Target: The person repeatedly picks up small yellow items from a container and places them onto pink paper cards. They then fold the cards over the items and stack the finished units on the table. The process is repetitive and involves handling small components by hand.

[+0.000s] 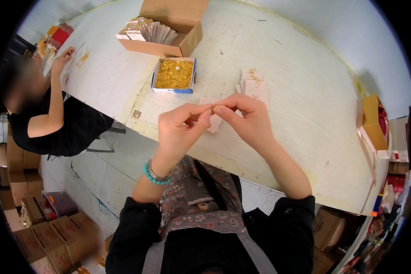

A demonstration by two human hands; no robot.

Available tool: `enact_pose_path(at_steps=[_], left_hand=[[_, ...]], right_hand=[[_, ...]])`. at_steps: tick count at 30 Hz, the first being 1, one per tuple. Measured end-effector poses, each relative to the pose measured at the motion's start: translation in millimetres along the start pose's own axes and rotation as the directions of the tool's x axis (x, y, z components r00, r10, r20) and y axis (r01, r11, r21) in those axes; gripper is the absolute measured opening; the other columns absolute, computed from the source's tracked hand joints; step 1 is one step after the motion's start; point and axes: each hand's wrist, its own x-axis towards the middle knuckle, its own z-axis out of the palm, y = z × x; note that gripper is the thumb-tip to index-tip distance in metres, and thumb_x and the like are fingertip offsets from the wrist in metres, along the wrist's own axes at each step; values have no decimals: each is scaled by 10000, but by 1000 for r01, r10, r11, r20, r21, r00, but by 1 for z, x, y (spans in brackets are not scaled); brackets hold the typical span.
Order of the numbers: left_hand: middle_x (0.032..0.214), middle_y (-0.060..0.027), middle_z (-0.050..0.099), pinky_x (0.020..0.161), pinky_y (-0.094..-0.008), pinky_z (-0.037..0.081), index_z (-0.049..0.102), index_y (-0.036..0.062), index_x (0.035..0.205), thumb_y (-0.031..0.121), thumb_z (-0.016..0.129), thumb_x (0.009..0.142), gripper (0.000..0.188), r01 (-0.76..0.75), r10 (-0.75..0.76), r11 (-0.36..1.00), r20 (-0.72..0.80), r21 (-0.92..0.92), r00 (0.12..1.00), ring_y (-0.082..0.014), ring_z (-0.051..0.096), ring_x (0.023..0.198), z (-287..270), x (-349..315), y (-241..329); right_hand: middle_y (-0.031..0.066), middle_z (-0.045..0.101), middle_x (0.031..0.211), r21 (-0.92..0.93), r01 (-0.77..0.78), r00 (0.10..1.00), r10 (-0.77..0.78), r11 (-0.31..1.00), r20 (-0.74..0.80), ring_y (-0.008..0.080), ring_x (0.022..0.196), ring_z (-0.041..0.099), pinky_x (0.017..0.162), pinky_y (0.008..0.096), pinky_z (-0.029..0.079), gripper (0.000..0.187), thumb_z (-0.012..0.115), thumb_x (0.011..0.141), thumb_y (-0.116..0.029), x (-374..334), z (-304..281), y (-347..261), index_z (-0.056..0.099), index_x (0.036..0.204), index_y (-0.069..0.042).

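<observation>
Large white worktable [297, 91]. At its far edge, an open brown cardboard box [180, 25] holds fanned pale cards [150, 32]. Just in front, a small blue-and-white box [174, 74] is full of gold pins [174, 73]. A short stack of pink cards [255, 86] lies to the right. Left hand [180, 130] and right hand [246, 121] meet fingertip to fingertip, pinched together on one small gold pin [213, 108] above the table's near edge.

Gold piece [213, 108]: pinched between both hands, too small to identify.
Co-worker at nine o'clock: face blurred.
Cartons [36, 228] at seven o'clock: cut off.
</observation>
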Motion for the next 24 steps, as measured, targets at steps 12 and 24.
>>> enact_pose_path(at_steps=[12, 24], left_hand=[[711, -61, 618, 599, -306, 467, 621, 50, 820, 323, 764, 723, 323, 62, -106, 741, 26, 668, 994, -205, 601, 652, 7, 13, -48], [695, -56, 594, 593, -279, 441, 604, -23, 824, 222, 668, 839, 253, 277, -373, 851, 143, 447, 917, -141, 537, 632, -24, 26, -59]], right_hand=[[-17, 611, 687, 68, -384, 912, 389, 921, -131, 32, 631, 516, 573, 203, 417, 133, 649, 816, -137, 14, -10, 28, 635, 806, -5], [8, 634, 722, 185, -561, 827, 559, 807, 68, 46, 584, 484, 528, 195, 376, 129, 657, 825, -168, 19, -9, 32, 643, 820, -40]])
